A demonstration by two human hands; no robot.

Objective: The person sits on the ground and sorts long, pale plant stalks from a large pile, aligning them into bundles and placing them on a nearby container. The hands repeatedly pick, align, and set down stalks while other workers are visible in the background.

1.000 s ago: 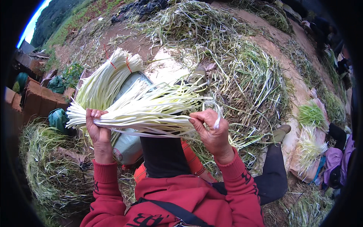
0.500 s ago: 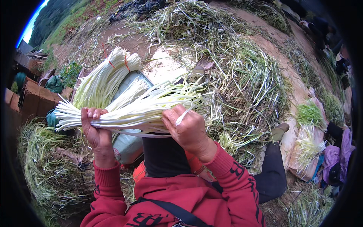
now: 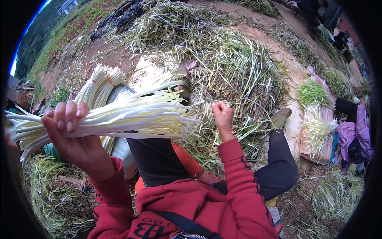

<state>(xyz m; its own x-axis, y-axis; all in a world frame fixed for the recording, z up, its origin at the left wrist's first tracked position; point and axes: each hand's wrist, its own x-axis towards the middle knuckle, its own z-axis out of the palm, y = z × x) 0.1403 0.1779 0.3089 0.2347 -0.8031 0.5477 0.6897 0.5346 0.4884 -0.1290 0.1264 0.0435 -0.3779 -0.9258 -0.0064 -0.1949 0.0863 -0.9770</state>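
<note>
My left hand (image 3: 75, 145) is wrapped round a thick bundle of blanched chives (image 3: 137, 117), long white stalks with pale yellow tips. It holds the bundle level and raised at the left, tips toward the right. Apart from the tips, my right hand (image 3: 223, 119) is closed in a pinch over the heap of trimmings; whatever its fingers hold is too small to make out. Behind the held bundle lie more chives (image 3: 95, 85) tied with red bands, on a pale grey-green padded surface (image 3: 122, 153) beside my leg.
A large heap of green and straw-coloured trimmings (image 3: 246, 75) spreads ahead of me, with another pile (image 3: 51, 195) at the left. To the right, green and white chives (image 3: 316, 123) lie on a board near a person in a purple checked sleeve (image 3: 360, 129). Further people sit at the far right.
My left hand has lifted the bundle toward the left and nearer the camera. My right hand has come off the stalks and moved right. The view has shifted slightly.
</note>
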